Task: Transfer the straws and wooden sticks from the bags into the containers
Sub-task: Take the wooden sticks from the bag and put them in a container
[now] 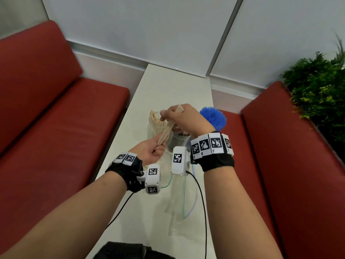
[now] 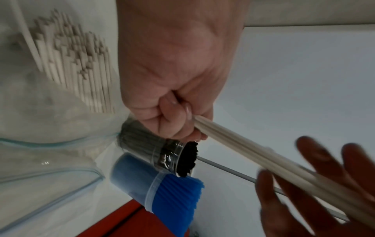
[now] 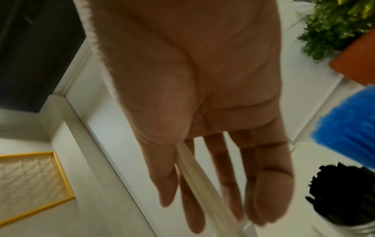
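Note:
A bundle of wooden sticks (image 1: 166,131) (image 2: 243,144) (image 3: 194,173) is held slanted above the white table (image 1: 168,86). My left hand (image 1: 152,152) (image 2: 172,80) grips its lower end in a fist. My right hand (image 1: 184,118) (image 3: 202,96) holds the upper end between thumb and forefinger, its other fingers (image 2: 316,168) fairly straight. Just behind stands a clear container of wooden sticks (image 1: 155,122). A clear container of black straws (image 1: 177,141) (image 2: 154,144) (image 3: 345,200) and one of blue straws (image 1: 213,117) (image 2: 174,192) (image 3: 349,125) stand to the right.
Clear zip bags (image 1: 179,199) lie flat on the table near my wrists, one under my left hand. Red benches (image 1: 56,118) (image 1: 289,165) flank the narrow table. A green plant (image 1: 317,86) is at the far right. Black cables hang from both wrist cameras.

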Tool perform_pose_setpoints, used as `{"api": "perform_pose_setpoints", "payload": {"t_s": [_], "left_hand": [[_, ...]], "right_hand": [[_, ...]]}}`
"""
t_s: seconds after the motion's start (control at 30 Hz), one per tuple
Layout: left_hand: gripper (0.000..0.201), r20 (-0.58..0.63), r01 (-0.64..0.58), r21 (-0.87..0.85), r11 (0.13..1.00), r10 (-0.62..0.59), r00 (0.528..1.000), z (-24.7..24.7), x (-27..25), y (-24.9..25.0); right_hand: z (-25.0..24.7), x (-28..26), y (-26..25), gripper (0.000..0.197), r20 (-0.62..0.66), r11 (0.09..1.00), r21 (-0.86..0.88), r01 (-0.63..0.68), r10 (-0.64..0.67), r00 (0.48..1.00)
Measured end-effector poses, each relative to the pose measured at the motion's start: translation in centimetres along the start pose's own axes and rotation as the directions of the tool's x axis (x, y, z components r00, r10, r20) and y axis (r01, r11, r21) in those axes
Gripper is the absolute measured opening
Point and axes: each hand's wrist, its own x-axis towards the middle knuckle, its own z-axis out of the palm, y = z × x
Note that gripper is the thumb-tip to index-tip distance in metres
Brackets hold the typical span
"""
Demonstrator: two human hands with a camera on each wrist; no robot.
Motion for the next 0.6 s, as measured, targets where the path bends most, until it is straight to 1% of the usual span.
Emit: {"api": "perform_pose_setpoints", "payload": {"t_s": [0.07,0.13,0.2,0.23,0.3,0.33,0.37,0.4,0.43,0.47,0.5,0.53,0.57,0.6], "left_hand": [[0.023,-0.039,-0.033,-0.023,0.999,0.032,0.999,-1.1,0.5,-0.1],[0.024,-0.071,-0.051,-0.029,0.998,0.049,0.996,-1.9,1.0,-0.2],[0.025,-0.09,-0.08,-0.007,0.997,0.08,0.993,-2.2,1.5,0.4],[0.026,-0.095,-0.107,0.01,0.994,0.107,0.99,-2.0,1.7,0.9],[0.035,-0.139,-0.179,0.039,0.983,0.183,0.973,-1.6,2.1,2.4],[0.04,-0.173,-0.217,0.088,0.972,0.229,0.958,-1.5,2.4,3.2],[0.042,-0.195,-0.245,0.182,0.952,0.279,0.94,-1.5,2.6,3.9],[0.04,-0.205,-0.253,0.31,0.917,0.324,0.923,-1.6,2.8,4.4],[0.034,-0.207,-0.241,0.447,0.862,0.361,0.909,-1.8,3.0,4.6],[0.026,-0.207,-0.205,0.582,0.787,0.387,0.898,-2.0,3.3,4.7],[0.02,-0.205,-0.146,0.708,0.691,0.398,0.894,-2.3,3.5,4.7],[0.016,-0.194,-0.067,0.822,0.566,0.388,0.901,-2.7,3.7,4.4],[0.014,-0.177,0.019,0.913,0.407,0.355,0.918,-3.0,3.8,4.0],[0.014,-0.162,0.094,0.972,0.217,0.319,0.934,-3.4,4.0,3.4]], "right_hand": [[-0.1,0.5,0.5,0.023,0.04,0.993,-0.048,-0.106,0.108,0.993],[0.3,0.9,0.7,0.023,0.091,0.983,-0.053,-0.175,0.179,0.98],[0.4,1.6,0.6,0.023,0.131,0.981,-0.028,-0.194,0.196,0.972],[0.1,1.9,0.3,0.022,0.13,0.983,-0.011,-0.183,0.183,0.975],[-1.1,3.3,-0.4,0.019,0.081,0.991,0.031,-0.128,0.125,0.989],[-1.9,4.2,-0.9,0.017,0.03,0.994,0.057,-0.09,0.088,0.996],[-2.7,5.2,-1.4,0.016,-0.037,0.996,0.08,-0.051,0.054,0.998],[-3.4,6.3,-1.9,0.015,-0.114,0.995,0.095,-0.014,0.025,0.993],[-3.9,7.3,-2.2,0.014,-0.191,0.995,0.097,0.017,0.002,0.982],[-4.2,8.4,-2.4,0.013,-0.254,0.996,0.086,0.039,-0.016,0.967],[-4.2,9.4,-2.3,0.013,-0.295,0.997,0.065,0.05,-0.029,0.955],[-3.9,10.2,-2.0,0.014,-0.315,0.998,0.041,0.048,-0.033,0.949],[-3.3,11.0,-1.6,0.016,-0.32,0.999,0.016,0.034,-0.027,0.947],[-2.6,11.6,-1.0,0.018,-0.315,1.0,-0.008,0.013,-0.015,0.949]]}}
